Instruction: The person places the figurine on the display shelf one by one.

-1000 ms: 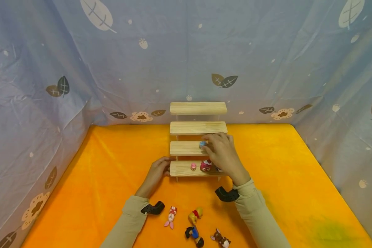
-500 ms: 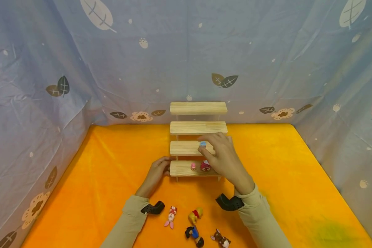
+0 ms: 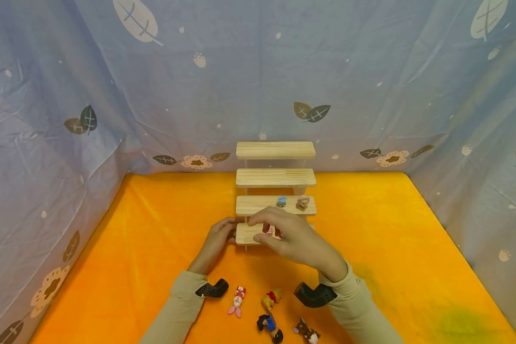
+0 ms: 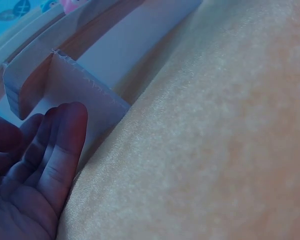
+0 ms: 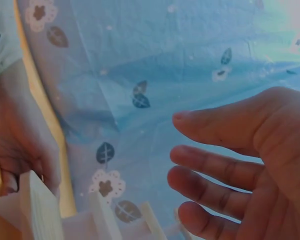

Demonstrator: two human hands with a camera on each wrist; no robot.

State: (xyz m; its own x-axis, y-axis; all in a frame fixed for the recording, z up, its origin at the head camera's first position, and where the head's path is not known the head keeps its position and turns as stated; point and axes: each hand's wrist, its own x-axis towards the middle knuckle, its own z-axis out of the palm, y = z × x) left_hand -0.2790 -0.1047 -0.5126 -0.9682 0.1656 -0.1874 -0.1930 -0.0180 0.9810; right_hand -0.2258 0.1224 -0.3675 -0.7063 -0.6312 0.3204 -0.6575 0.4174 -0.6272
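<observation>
A four-step wooden display stand (image 3: pixel 275 177) stands near the back wall. My left hand (image 3: pixel 217 239) is at the left end of its lowest step; in the left wrist view the fingers (image 4: pixel 67 145) lie extended beside the white side support (image 4: pixel 85 97). My right hand (image 3: pixel 290 236) hovers in front of the lowest step, thumb and fingers spread with nothing between them. A small blue figurine (image 3: pixel 281 201) and a tan figurine (image 3: pixel 303 202) stand on the second step from the bottom. Part of a small pink figurine (image 3: pixel 269 231) shows between my right fingers; that hand hides most of the lowest step's right half.
On the orange cloth (image 3: pixel 176 205) in front lie a pink-eared rabbit figurine (image 3: pixel 238 300), a yellow bear figurine in red (image 3: pixel 270 299), a blue-and-black figurine (image 3: pixel 270 327) and a brown eared figurine (image 3: pixel 306 330). A patterned blue curtain (image 3: pixel 223 95) surrounds the table.
My right hand has let go of the blue figurine, which stays on the second step, and has moved left and toward me, uncovering the tan figurine. The left hand stays put.
</observation>
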